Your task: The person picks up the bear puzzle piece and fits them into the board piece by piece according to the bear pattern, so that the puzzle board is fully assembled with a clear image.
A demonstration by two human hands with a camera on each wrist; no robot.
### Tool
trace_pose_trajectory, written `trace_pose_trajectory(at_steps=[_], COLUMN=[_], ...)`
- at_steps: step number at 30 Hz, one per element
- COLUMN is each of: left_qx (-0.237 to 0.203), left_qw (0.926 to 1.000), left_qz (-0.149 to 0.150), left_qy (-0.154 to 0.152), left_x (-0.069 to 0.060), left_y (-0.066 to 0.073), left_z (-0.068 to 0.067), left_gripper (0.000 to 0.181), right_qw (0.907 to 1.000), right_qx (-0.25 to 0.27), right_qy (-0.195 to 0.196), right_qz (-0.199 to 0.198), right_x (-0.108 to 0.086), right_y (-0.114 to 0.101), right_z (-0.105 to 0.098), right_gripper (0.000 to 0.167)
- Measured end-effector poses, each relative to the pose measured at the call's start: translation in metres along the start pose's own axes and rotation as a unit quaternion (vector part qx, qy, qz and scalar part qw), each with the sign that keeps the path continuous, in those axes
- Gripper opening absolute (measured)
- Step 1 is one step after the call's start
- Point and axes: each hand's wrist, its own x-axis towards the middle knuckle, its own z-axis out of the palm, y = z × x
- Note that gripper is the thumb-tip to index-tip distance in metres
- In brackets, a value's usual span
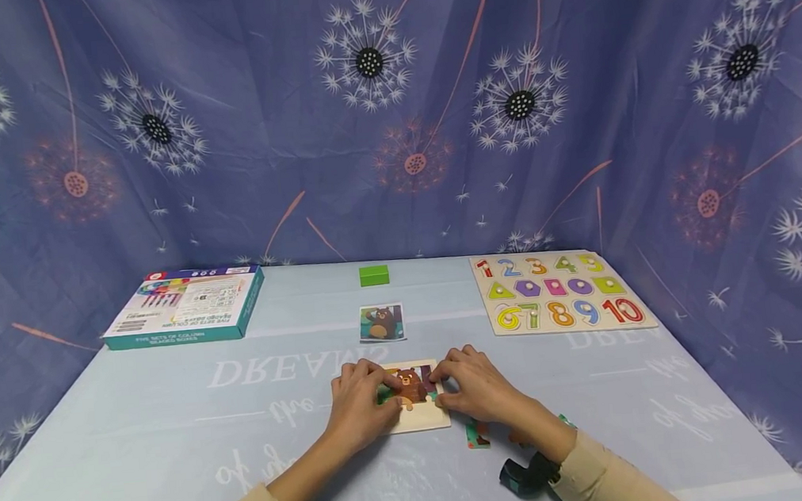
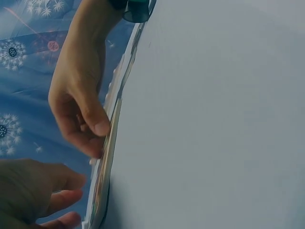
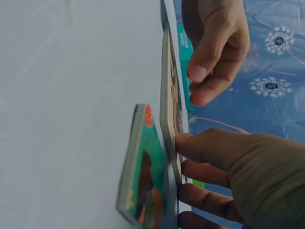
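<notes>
A wooden puzzle board (image 1: 419, 418) lies in front of the person, its far part filled with pieces showing a brown bear (image 1: 410, 385); the near part is bare wood. The left hand (image 1: 362, 403) touches the left side of the picture with relaxed fingers. At the board's right edge, the right hand (image 1: 479, 384) rests thumb and fingertips on the pieces and rim, also seen in the right wrist view (image 3: 214, 167). Loose green puzzle pieces (image 1: 477, 434) lie beside the board, partly under the right forearm; one piece (image 3: 143, 167) shows close in the right wrist view.
Beyond the board lie a bear picture card (image 1: 382, 323) and a green block (image 1: 374, 275). A flat box (image 1: 180, 309) is at the back left, and a number and shape board (image 1: 562, 292) at the back right. A patterned cloth (image 1: 390, 124) hangs behind the table.
</notes>
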Motion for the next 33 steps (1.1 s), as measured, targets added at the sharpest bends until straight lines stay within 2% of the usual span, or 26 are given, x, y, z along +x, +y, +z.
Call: trace_pose_trajectory(at_steps=[7,13,23,33], left_qx=[-0.008,-0.003,-0.004,-0.002], left_qw=[0.9997,0.9995,0.9993,0.9995], left_qz=[-0.021,-0.027,-0.018,-0.005], left_qy=[-0.01,-0.019,-0.034,-0.031], left_x=[-0.01,-0.017,-0.023,-0.025], left_y=[-0.008,-0.014,-0.022,-0.025], left_z=[-0.014,-0.021,-0.024,-0.022], left_gripper=[0.014,0.017,0.022,0.023], right_qw=[1.0,1.0,0.9999,1.0], right_qx=[0.0,0.003,0.012,0.008], right_qy=[0.005,0.003,-0.001,0.001], right_qz=[-0.004,-0.004,0.0,-0.002], right_x=[0.0,0.0,0.0,0.0], right_y=[0.0,0.001,0.001,0.003], right_z=[0.001,0.001,0.001,0.002], right_gripper=[0.028,0.029,0.029,0.029])
